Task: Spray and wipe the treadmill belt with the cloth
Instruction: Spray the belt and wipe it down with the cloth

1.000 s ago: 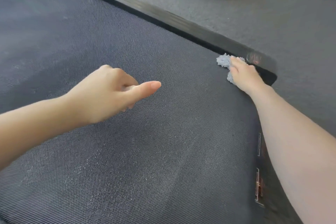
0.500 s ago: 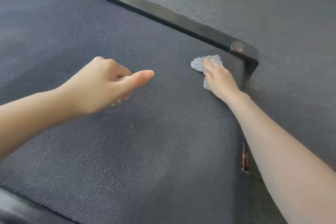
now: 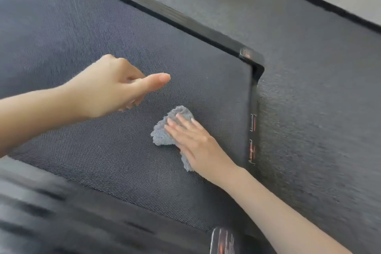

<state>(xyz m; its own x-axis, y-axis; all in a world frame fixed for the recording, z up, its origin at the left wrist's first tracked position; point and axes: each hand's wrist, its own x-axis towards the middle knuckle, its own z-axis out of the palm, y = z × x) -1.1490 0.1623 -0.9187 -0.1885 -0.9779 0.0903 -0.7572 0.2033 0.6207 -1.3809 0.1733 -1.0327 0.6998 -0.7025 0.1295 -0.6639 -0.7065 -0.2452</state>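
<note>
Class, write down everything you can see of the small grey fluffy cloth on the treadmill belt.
The small grey fluffy cloth looks like shaggy microfibre, crumpled into a rough wedge. It lies on the dark woven treadmill belt, nearer one side edge. The right hand presses on it with straight fingers, covering part of it. One corner pokes out below the palm.

We saw the left forearm [image 3: 31,117] and the right forearm [image 3: 278,206] bare as far as the frame's edge, and the left hand [image 3: 109,86] and right hand [image 3: 198,144] likewise bare, their nails short, rounded and plain.
</note>
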